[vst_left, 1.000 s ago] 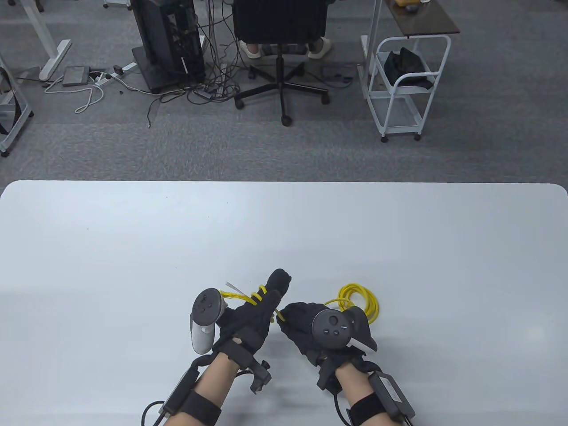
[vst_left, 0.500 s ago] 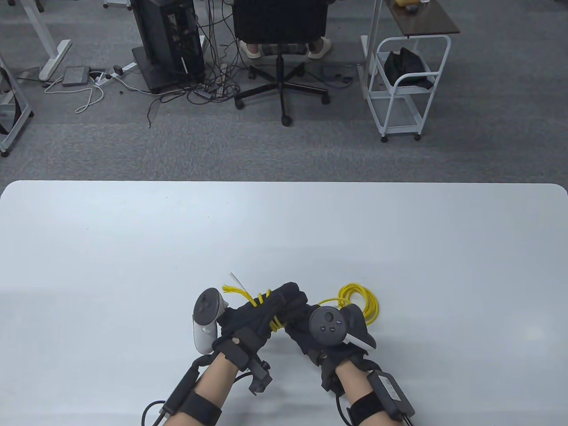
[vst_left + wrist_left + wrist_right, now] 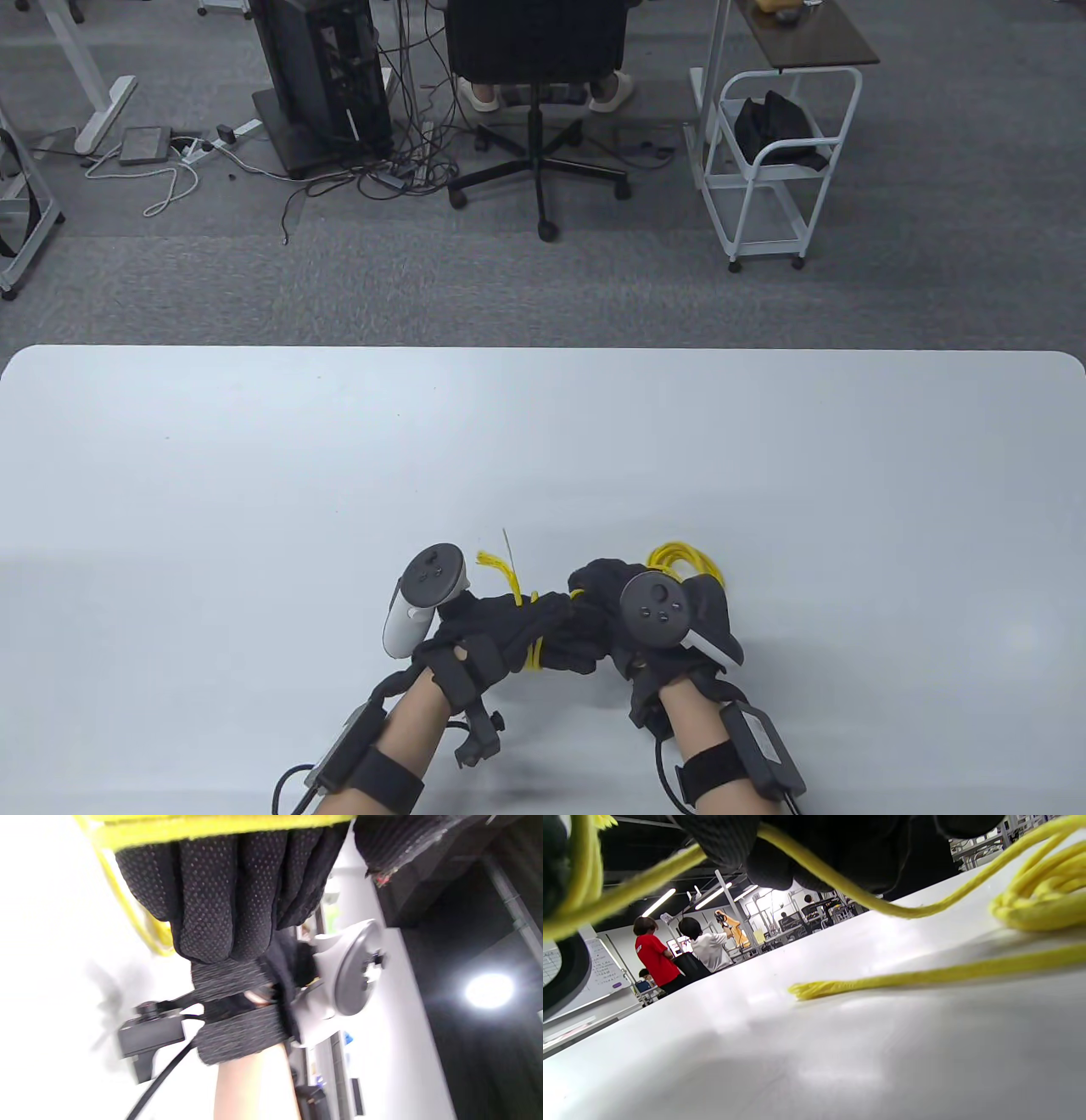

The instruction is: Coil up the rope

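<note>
A yellow rope lies near the front edge of a white bench, partly wound in turns around the gloved left hand. One frayed end sticks up just behind that hand, beside the white tracker strapped to its back. The rest of the rope sits in a loose pile on the bench just behind the right hand; in the right wrist view the other frayed end rests flat on the bench surface.

The left hand's fingers are held straight and together, with rope crossing them. The right hand touches the left hand's fingertips, its fingers curled around a strand that runs back to the pile. A dark tracker sits on the back of the right hand.

Beyond the bench is grey carpet, with an office chair, a computer tower with tangled cables and a white trolley.
</note>
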Demonstrator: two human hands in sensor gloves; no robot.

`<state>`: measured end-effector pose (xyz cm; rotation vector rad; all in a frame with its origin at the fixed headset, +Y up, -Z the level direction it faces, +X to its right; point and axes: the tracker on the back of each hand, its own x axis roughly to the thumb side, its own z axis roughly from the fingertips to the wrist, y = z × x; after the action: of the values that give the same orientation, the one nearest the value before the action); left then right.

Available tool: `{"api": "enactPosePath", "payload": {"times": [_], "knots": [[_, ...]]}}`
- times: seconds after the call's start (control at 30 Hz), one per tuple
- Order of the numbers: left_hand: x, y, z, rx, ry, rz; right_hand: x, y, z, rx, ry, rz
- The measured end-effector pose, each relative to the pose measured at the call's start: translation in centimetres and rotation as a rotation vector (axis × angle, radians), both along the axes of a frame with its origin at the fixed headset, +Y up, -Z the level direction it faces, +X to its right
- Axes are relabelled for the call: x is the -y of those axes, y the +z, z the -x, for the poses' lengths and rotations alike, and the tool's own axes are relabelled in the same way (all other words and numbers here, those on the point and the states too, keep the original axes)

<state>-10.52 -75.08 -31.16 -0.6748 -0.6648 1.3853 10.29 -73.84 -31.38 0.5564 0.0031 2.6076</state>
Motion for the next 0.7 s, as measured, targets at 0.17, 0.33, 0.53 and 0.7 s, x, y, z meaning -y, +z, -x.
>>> {"api": "enactPosePath", "payload": {"times": [0.17, 0.33, 0.53, 0.7], "knots": [[0.3, -0.2, 0.1, 0.042, -0.147, -0.02, -0.5, 0.1, -0.1, 0.002, -0.051, -0.024], [0.7, -0.2, 0.2, 0.05, -0.245, -0.012, -0.7, 0.2, 0.2, -0.023, -0.118, -0.012], [1.1, -0.4, 0.7, 0.035, -0.264, 0.006, -1.0, 0.6, 1.1, -0.057, -0.205, 0.001], [1.3, -0.6, 1.7, -0.092, -0.228, 0.013, -1.2, 1.1, 1.9, -0.078, -0.207, -0.025]]}}
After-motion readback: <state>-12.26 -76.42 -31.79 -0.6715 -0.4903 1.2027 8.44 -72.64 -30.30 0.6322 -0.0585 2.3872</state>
